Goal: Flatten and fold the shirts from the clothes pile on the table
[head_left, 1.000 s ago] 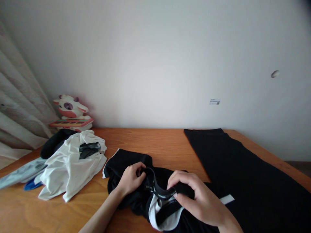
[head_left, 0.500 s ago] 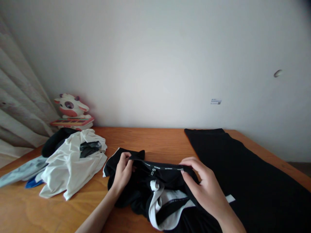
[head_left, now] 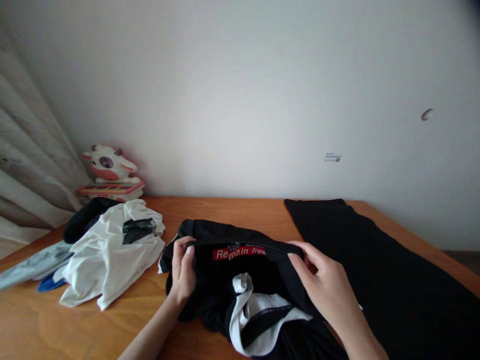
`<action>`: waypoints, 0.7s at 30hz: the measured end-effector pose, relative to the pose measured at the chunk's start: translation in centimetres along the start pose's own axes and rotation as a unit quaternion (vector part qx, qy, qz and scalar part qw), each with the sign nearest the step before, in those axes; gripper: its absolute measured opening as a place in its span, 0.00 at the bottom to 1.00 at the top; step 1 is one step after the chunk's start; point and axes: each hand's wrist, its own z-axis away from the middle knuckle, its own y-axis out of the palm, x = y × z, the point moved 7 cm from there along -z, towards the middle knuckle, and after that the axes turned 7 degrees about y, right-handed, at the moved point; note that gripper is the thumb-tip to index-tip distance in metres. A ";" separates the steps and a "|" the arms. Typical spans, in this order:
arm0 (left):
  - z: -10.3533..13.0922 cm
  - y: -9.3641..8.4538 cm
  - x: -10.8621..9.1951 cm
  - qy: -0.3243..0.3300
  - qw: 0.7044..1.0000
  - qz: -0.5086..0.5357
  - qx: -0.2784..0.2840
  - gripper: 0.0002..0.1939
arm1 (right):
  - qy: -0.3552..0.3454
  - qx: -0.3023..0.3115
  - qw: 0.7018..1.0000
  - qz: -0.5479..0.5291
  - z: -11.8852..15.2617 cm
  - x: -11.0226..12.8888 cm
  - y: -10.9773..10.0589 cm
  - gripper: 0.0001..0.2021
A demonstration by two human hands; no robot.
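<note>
A bunched black garment with white parts lies at the front middle, its upper edge lifted between my hands. My left hand pinches that edge on the left side. On the right side, my right hand grips the same edge between thumb and fingers. Below the edge shows a red label with white lettering, partly folded. A white and black striped part lies crumpled nearer to me.
Black cloth is spread flat over the right of the wooden table. At the left lie a white garment, a grey-blue cloth and dark cloth. A cow toy stands behind them, beside a curtain.
The garment's upper edge has been turned over, so the red label now shows and the printed band is hidden. My left hand has moved slightly left, my right hand slightly right.
</note>
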 end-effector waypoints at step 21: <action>-5.5 -0.1 -1.1 0.169 0.986 0.008 -0.014 0.27 | -0.054 -0.008 0.994 0.094 -0.7 -1.6 0.6 0.36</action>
